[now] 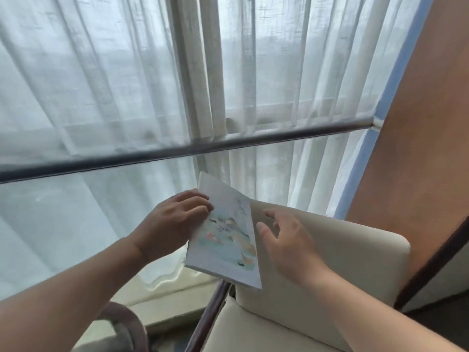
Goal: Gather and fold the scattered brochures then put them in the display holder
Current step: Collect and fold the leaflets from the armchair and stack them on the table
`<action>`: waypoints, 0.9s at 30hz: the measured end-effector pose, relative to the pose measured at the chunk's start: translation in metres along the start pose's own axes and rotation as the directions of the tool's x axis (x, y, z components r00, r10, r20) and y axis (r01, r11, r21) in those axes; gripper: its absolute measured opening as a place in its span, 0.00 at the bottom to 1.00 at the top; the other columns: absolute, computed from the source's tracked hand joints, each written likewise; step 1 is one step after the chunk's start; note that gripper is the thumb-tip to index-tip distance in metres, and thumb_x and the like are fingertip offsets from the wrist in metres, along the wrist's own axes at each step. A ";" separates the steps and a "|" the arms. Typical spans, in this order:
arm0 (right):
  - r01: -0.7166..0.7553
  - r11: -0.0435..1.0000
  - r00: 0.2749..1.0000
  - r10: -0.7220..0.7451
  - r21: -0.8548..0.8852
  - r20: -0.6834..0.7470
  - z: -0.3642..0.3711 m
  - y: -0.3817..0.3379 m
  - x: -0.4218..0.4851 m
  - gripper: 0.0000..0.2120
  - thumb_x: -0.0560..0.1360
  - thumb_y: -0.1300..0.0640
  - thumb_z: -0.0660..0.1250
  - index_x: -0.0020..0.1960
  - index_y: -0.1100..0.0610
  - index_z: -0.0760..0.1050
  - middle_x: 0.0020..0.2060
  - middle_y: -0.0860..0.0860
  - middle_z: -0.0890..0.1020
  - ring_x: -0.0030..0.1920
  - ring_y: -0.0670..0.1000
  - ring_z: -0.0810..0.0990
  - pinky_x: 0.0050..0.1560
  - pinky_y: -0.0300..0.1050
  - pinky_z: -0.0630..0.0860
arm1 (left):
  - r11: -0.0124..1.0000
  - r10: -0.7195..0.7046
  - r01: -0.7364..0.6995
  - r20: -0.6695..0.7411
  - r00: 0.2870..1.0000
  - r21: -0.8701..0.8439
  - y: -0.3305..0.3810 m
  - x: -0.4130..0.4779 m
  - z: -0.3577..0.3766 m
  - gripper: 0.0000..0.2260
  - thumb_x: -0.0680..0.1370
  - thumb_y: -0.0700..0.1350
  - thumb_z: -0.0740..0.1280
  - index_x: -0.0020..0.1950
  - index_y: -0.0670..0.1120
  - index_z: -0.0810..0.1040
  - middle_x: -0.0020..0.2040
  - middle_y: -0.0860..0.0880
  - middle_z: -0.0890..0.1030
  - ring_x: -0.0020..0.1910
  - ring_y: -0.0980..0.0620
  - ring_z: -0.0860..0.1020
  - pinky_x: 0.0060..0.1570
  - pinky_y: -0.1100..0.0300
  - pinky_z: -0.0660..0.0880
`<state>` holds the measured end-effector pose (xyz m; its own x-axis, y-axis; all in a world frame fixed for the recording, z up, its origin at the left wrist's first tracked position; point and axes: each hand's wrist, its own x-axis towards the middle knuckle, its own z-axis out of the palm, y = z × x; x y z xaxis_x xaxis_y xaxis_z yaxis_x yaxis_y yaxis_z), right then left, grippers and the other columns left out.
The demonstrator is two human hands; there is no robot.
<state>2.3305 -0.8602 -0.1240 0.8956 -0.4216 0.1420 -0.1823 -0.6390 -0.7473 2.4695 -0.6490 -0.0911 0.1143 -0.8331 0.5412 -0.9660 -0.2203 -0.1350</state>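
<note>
While left hand (175, 222) pinched the brochure (225, 240) at its left edge, right hand (286, 240) hung just right of it, fingers spread, empty.

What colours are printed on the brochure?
The brochure has a pastel teal, orange and pink illustration on white; the head view shows it.

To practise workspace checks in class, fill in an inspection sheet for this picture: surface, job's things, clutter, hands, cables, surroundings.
Surface: cream chair back.
Job's things: one brochure, held up; no display holder seen.
Clutter: nothing seen.
Hands: left hand pinches the brochure's left edge; right hand open beside its right edge.
Cables: nothing seen.
Surroundings: sheer curtain, dark rail, wooden panel at right.
</note>
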 end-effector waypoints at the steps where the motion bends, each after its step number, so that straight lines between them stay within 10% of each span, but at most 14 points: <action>1: 0.017 1.000 1.000 -0.017 0.000 0.010 0.006 -0.012 -0.002 0.22 0.78 0.43 0.61 0.70 0.48 0.68 0.66 0.44 0.73 0.63 0.46 0.73 0.63 0.48 0.71 | 1.000 -0.009 0.009 -0.010 1.000 0.000 0.000 -0.013 -0.014 0.08 0.77 0.42 0.64 0.43 0.38 0.78 0.48 0.42 0.83 0.51 0.40 0.81 0.50 0.50 0.80; 5: -0.219 0.939 0.947 0.139 0.266 0.290 0.045 -0.065 -0.013 0.26 0.77 0.41 0.63 0.71 0.53 0.68 0.62 0.49 0.79 0.54 0.48 0.80 0.54 0.49 0.78 | 0.997 -0.069 0.071 -0.074 0.995 0.031 -0.005 -0.075 -0.067 0.13 0.78 0.45 0.65 0.41 0.37 0.79 0.49 0.41 0.82 0.51 0.40 0.80 0.52 0.50 0.79; 8: -0.548 0.648 0.784 0.177 0.529 0.595 0.090 -0.104 -0.029 0.13 0.80 0.53 0.62 0.60 0.59 0.76 0.48 0.54 0.86 0.42 0.54 0.86 0.37 0.46 0.81 | 0.996 -0.071 0.078 -0.135 0.988 0.042 -0.012 -0.124 -0.099 0.12 0.80 0.47 0.64 0.43 0.39 0.77 0.50 0.41 0.82 0.52 0.40 0.79 0.58 0.48 0.77; 12: -0.578 0.504 0.798 0.184 0.642 0.574 0.153 -0.145 -0.051 0.09 0.80 0.66 0.59 0.57 0.63 0.76 0.47 0.61 0.85 0.41 0.59 0.86 0.35 0.49 0.82 | 0.985 -0.122 0.135 -0.125 0.985 0.104 -0.032 -0.204 -0.133 0.09 0.76 0.39 0.69 0.50 0.45 0.70 0.55 0.41 0.81 0.57 0.40 0.78 0.57 0.49 0.77; 17: -0.540 0.594 0.818 0.204 0.596 0.539 0.227 -0.177 -0.087 0.07 0.80 0.66 0.61 0.56 0.61 0.74 0.48 0.59 0.86 0.45 0.59 0.86 0.39 0.51 0.83 | 0.888 -0.451 0.453 -0.041 0.892 0.082 -0.048 -0.322 -0.164 0.26 0.69 0.27 0.70 0.62 0.46 0.70 0.56 0.43 0.80 0.53 0.42 0.79 0.51 0.50 0.80; 27: -0.684 0.634 0.685 0.391 0.360 0.614 0.343 -0.136 -0.129 0.07 0.80 0.66 0.61 0.55 0.58 0.74 0.50 0.59 0.84 0.44 0.58 0.86 0.42 0.55 0.83 | 0.553 -0.793 0.831 0.269 0.546 -0.058 -0.036 -0.427 -0.093 0.13 0.78 0.42 0.63 0.62 0.51 0.76 0.57 0.55 0.79 0.55 0.53 0.77 0.51 0.59 0.72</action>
<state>2.3787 -0.4978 -0.2634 0.7919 -0.1435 -0.5936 -0.5825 0.1145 -0.8047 2.4336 -0.2383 -0.2403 0.8910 -0.4170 0.1793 -0.4525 -0.7847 0.4236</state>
